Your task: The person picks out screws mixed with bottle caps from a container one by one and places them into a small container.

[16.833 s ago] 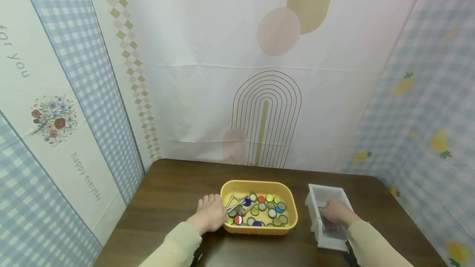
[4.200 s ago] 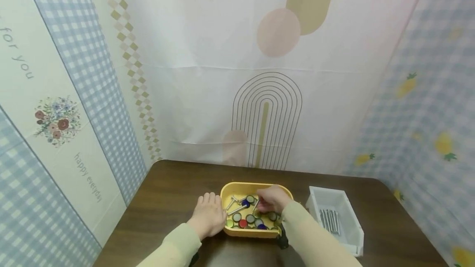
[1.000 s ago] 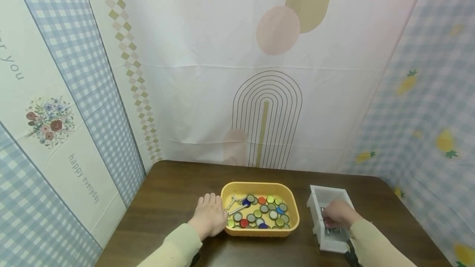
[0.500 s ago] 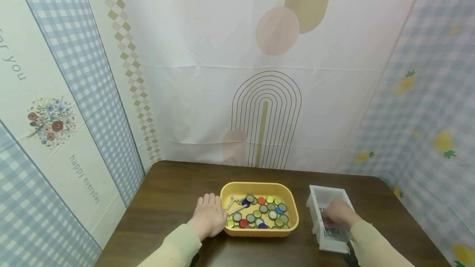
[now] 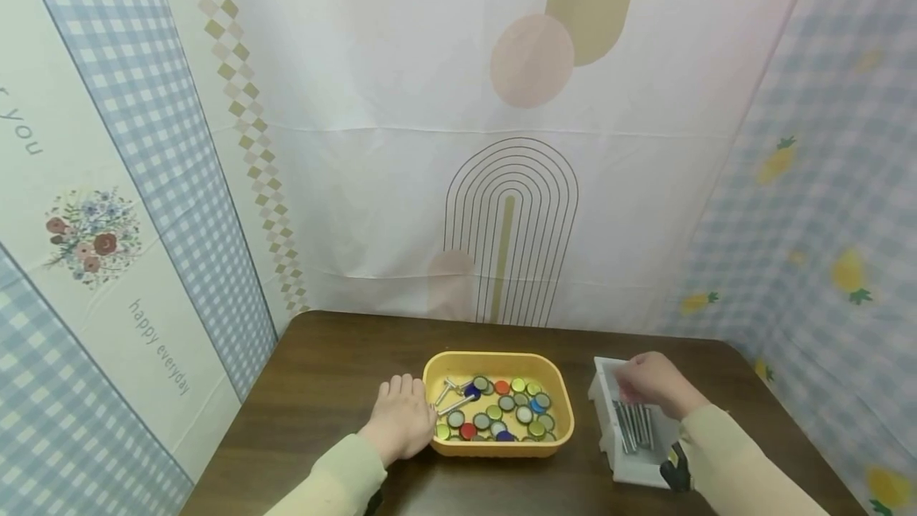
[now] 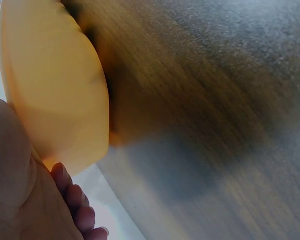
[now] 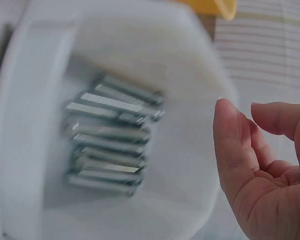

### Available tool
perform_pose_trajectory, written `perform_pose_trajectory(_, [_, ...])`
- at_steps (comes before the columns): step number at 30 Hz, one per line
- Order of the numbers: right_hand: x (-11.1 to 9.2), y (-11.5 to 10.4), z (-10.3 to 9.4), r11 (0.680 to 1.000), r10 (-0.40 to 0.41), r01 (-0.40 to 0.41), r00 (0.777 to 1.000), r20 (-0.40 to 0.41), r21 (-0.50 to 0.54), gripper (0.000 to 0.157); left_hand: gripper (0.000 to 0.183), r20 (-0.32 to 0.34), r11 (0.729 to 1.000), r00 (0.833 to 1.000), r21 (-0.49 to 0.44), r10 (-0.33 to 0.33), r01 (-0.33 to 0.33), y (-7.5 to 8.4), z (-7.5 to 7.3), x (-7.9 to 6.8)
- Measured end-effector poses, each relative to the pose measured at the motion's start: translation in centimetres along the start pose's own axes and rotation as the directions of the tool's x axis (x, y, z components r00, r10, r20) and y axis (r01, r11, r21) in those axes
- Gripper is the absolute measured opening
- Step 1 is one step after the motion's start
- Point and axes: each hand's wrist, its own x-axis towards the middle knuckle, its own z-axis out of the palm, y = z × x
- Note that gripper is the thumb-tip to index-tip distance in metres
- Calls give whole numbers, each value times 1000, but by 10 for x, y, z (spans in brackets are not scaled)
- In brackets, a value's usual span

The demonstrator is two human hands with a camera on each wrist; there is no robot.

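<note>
Bolts [image 7: 110, 132], ridged metal, in a white plastic bin [image 5: 637, 471], right fingers [image 7: 226, 127] parted from thumb [image 7: 277, 118], left fingers [image 6: 76, 196] together.

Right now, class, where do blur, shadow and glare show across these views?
Right wrist view: bolts and white bin blurred, right grip sharper; left wrist view: a dark shadow on the table near the yellow tub, pale glare toward the upper right; head view: mostly even light, the checked cloth at picture right looking soft.
</note>
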Motion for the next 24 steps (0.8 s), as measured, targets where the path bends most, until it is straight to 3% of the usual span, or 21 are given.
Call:
perform_pose_trajectory(6, [-4, -30, 20, 991, -62, 58, 998, 34, 118, 22, 28, -2, 999, 1000, -51, -13, 13, 0, 1, -1])
perform_pose_trajectory(15, [-1, -75, 76, 984, -37, 8, 986, 161, 177, 20, 31, 15, 998, 1000, -61, -24, 24, 0, 2, 1])
perform_pose_trajectory(18, [0, -85, 95, 980, -17, -30, 972, 234, 199, 22, 30, 22, 998, 999, -64, -27, 28, 1, 1, 2])
perform_pose_trajectory(24, [2, -100, 139, 939, -27, -104, 928, 371, 327, 23, 30, 26, 998, 999, -62, -28, 30, 2, -1, 3])
